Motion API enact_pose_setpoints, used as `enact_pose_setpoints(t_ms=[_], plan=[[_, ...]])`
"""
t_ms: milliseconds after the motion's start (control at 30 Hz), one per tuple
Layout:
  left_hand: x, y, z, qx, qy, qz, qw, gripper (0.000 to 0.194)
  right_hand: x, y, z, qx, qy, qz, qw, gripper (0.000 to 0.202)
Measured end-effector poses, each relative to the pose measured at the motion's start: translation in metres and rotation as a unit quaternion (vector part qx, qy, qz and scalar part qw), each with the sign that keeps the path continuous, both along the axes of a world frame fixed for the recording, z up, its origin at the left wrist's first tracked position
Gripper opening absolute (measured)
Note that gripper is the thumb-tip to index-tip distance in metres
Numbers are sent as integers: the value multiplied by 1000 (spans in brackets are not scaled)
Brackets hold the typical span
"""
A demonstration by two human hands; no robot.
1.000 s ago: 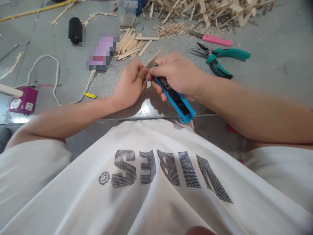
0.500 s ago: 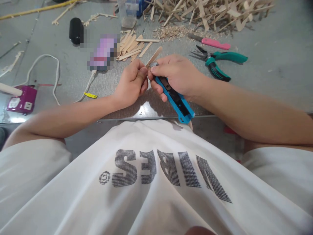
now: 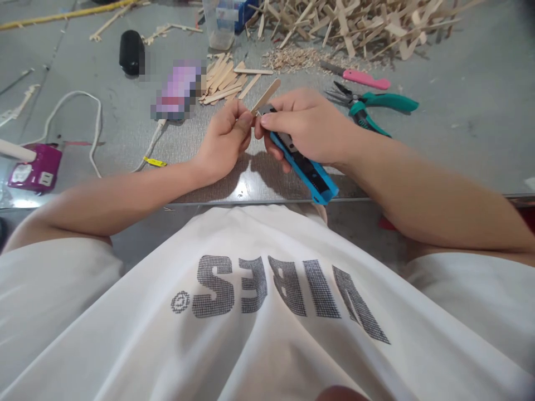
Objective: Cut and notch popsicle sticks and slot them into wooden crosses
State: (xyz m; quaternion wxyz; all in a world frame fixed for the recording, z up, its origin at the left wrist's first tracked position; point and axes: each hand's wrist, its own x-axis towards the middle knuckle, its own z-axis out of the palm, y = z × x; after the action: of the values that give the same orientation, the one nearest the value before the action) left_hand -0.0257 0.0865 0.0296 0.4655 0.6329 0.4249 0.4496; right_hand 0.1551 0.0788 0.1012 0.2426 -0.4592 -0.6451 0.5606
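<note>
Near the table's front edge, my left hand (image 3: 228, 136) pinches a flat wooden stick (image 3: 267, 94) whose rounded end points up and right. My right hand (image 3: 305, 125) is wrapped round a blue and black utility knife (image 3: 307, 172), its metal tip close beside the stick and my left fingertips. Whether the blade touches the wood cannot be made out. Just beyond my hands lies a loose pile of flat wooden sticks (image 3: 219, 78).
Green-handled pliers (image 3: 390, 100) and a pink-handled tool (image 3: 365, 78) lie at the right. Behind are wood shavings (image 3: 292, 58), a heap of sticks (image 3: 346, 22) and a clear cup (image 3: 220, 33). A corded phone (image 3: 179, 89), black case (image 3: 131, 53) and purple block (image 3: 39, 167) are left.
My right hand has shifted slightly to the right with the utility knife, whose rear end has risen a little. My left hand has hardly moved and still holds the stick.
</note>
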Motion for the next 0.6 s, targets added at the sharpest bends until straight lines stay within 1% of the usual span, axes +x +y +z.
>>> enact_pose_setpoints(t_ms=[67,167,200,233,300,333,400,433,500,600], plan=[[-2,3,-2,13,5,37,999,34,5,1,5,-13,-9,26,1000,27],[-8,13,-7,41,13,132,990,31,12,4,10,-34,-29,108,993,26],[-9,17,-9,36,20,122,992,30,14,7,10,-22,-48,118,992,27],[-11,20,-11,38,3,142,989,33,15,9,10,6,-71,109,991,29],[-12,23,-14,27,-54,113,992,39,17,15,7,79,-123,73,987,32],[-12,23,-15,29,-75,105,991,45,17,18,5,110,-144,58,982,31],[-12,22,-15,34,-99,85,991,54,18,23,0,146,-165,45,974,26],[-12,22,-15,38,-105,81,990,57,19,24,-2,151,-167,47,973,24],[-12,22,-16,41,-118,77,989,58,20,27,-6,169,-179,44,968,20],[-14,24,-17,39,-127,65,989,51,19,34,-17,235,-227,22,945,23]])
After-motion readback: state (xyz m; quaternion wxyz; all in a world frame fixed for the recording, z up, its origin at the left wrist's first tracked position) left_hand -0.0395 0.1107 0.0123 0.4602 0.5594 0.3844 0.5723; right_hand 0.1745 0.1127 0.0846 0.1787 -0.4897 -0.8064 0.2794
